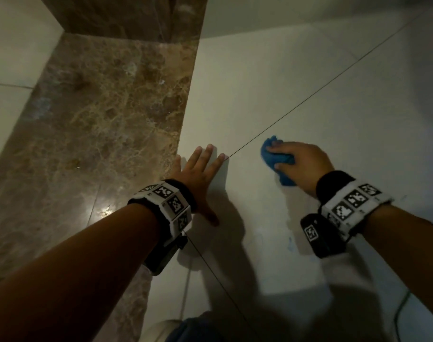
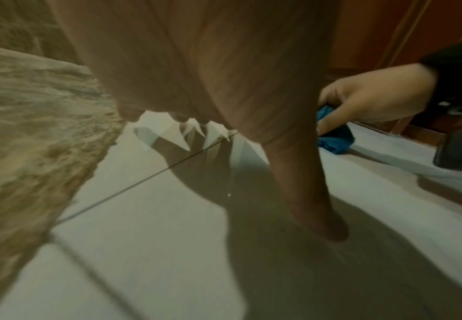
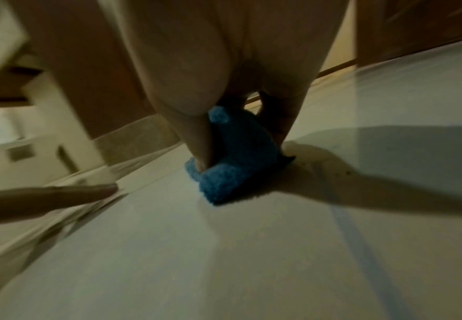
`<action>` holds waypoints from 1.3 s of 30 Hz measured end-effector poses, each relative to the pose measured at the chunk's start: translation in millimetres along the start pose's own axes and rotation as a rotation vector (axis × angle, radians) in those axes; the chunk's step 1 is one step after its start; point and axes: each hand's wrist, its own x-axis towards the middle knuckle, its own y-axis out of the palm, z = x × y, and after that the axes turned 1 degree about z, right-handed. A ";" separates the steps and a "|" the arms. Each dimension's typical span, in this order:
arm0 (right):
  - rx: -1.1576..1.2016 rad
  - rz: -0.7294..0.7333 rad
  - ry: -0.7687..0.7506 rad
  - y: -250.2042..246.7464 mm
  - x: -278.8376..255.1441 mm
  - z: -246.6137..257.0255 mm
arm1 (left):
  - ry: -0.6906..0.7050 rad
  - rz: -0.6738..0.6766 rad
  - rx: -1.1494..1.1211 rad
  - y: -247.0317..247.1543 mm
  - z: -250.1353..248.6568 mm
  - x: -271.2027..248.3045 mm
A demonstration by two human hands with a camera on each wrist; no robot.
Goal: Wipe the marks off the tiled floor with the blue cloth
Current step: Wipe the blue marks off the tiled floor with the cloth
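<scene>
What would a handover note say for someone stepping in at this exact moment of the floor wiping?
Left hand: flat on the pale floor tile, fingers spread, holding nothing; it seems to serve as a brace.
Right hand: grips the bunched blue cloth and presses it onto the tile, just right of the grout line.
Done: cannot be judged from the views alone.
Left: a faint blue streak shows on the tile nearer the body than the cloth, below the right wrist; in the right wrist view a blue line runs across the tile towards the camera. Wipe those next.
</scene>
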 end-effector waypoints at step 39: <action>-0.155 0.180 -0.200 -14.4 -15.6 0.6 | 0.098 -0.113 -0.078 2.1 -29.4 17.3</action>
